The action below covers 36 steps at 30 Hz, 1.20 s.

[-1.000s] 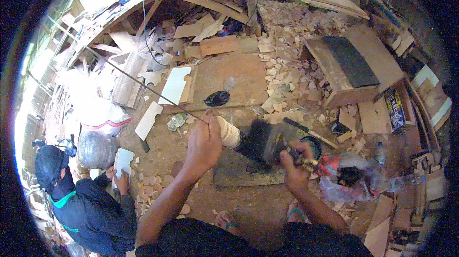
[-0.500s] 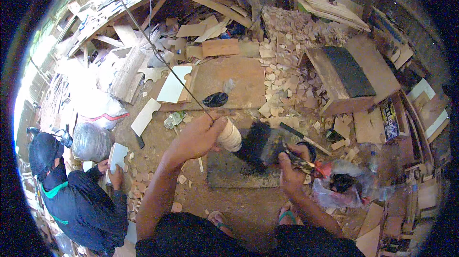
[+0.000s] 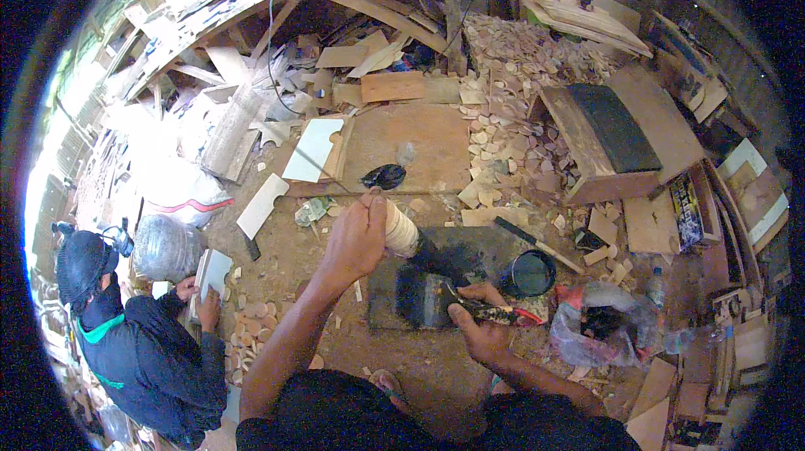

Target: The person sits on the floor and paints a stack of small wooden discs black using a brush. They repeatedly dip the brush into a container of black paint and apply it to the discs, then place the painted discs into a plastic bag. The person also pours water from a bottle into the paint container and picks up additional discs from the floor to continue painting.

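Note:
A stack of pale round wooden discs (image 3: 401,230) tilts down and to the right from my left hand (image 3: 355,237). My left fingers are closed at its upper end, on what looks like a thin rod, now blurred. Black stain covers the lower end of the stack. Below and to the right, my right hand (image 3: 482,323) grips a wide paintbrush (image 3: 434,302) with dark bristles, a greyish band and a red-ended handle. Brush and stack hang over a dark-stained board (image 3: 495,241) on the ground. To the right, a round black tin (image 3: 530,273) stands on it.
A co-worker (image 3: 138,350) at the left holds a pale board (image 3: 210,283). Right of the tin lies an open plastic bag (image 3: 608,325) with something dark inside. Farther off are a flat brown panel (image 3: 428,137), heaped wood offcuts (image 3: 520,132) and a wooden box (image 3: 604,137).
My right hand and the brush have moved left and toward me, uncovering the black tin. My left hand has shifted slightly; the long rod, plain before, is now barely visible.

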Tool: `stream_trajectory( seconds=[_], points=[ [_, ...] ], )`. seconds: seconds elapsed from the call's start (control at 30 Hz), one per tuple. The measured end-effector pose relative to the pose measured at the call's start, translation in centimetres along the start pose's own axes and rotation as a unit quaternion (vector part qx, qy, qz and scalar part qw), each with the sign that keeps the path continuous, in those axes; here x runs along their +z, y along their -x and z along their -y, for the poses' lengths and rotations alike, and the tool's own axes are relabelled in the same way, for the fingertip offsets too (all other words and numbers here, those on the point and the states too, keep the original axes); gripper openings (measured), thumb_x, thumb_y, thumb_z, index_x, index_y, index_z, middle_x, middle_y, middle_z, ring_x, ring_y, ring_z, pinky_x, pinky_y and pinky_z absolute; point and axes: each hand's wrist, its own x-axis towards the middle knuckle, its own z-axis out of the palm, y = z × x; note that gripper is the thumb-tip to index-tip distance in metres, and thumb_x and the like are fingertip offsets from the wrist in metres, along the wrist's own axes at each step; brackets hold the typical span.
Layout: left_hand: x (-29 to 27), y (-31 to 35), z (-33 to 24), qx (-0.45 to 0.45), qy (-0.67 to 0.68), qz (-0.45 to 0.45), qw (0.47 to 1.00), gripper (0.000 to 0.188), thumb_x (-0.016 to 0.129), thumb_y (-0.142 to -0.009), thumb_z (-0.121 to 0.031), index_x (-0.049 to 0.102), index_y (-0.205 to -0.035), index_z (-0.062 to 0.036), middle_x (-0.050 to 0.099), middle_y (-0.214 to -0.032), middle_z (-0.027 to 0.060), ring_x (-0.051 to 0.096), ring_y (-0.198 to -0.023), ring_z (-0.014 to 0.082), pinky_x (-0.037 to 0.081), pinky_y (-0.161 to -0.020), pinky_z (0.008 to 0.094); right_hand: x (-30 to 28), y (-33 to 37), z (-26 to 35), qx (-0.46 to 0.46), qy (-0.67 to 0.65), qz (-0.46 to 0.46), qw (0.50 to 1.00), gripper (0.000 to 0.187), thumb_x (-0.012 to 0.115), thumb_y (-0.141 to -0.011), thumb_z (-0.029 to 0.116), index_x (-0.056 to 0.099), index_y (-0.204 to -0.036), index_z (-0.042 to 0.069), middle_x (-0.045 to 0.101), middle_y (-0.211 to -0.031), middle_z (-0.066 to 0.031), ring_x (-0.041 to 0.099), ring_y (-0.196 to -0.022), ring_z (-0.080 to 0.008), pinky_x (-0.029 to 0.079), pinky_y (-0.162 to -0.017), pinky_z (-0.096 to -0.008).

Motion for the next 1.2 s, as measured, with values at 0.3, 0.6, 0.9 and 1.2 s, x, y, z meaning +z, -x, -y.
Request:
stream_trajectory(
  seconds=[0.3,0.6,0.9,1.2],
  points=[
    [-0.1,0.5,-0.5,-0.046,-0.009,0.076,0.996,0.045,0.033,-0.098,-0.031,0.057,-0.089,0.0061,0.059,-0.082,0.0322,0.057,-0.079,0.0484,0.043,-0.071,0.0547,-0.6,-2.8,-1.0,0.079,-0.159,-0.193,0.965,0.026,0.066,-0.085,0.007,0.051,-0.105,0.004,0.055,-0.102,-0.0079,0.056,-0.092,-0.017,0.049,-0.078,-0.0289],
    [0.6,0.9,-0.3,-0.064,0.04,0.031,0.997,0.045,0.033,-0.098,-0.031,0.057,-0.09,0.0062,0.059,-0.086,0.0324,0.055,-0.087,0.0503,0.043,-0.075,0.0533,-0.8,-2.3,-1.5,0.008,-0.039,-0.138,0.99,0.023,0.067,-0.085,0.007,0.052,-0.103,0.005,0.055,-0.095,-0.0038,0.054,-0.086,-0.0136,0.046,-0.078,-0.0275],
    [0.9,0.5,0.0,-0.129,-0.04,0.006,0.991,0.043,0.032,-0.099,-0.03,0.056,-0.091,0.0045,0.059,-0.087,0.0319,0.055,-0.086,0.0506,0.043,-0.074,0.0547,0.0,-1.0,-0.8,-0.046,0.041,-0.073,0.995,0.026,0.071,-0.079,0.005,0.055,-0.099,0.002,0.057,-0.101,-0.0075,0.055,-0.09,-0.0156,0.046,-0.08,-0.0302],
    [0.6,0.4,-0.5,-0.067,-0.049,0.044,0.996,0.04,0.033,-0.099,-0.03,0.054,-0.094,0.004,0.06,-0.086,0.0295,0.062,-0.08,0.0431,0.05,-0.063,0.0478,0.1,-0.9,-0.5,-0.095,-0.013,-0.005,0.995,0.025,0.068,-0.081,0.004,0.053,-0.101,0.004,0.055,-0.1,-0.0077,0.052,-0.094,-0.0167,0.044,-0.083,-0.0314]
  ],
)
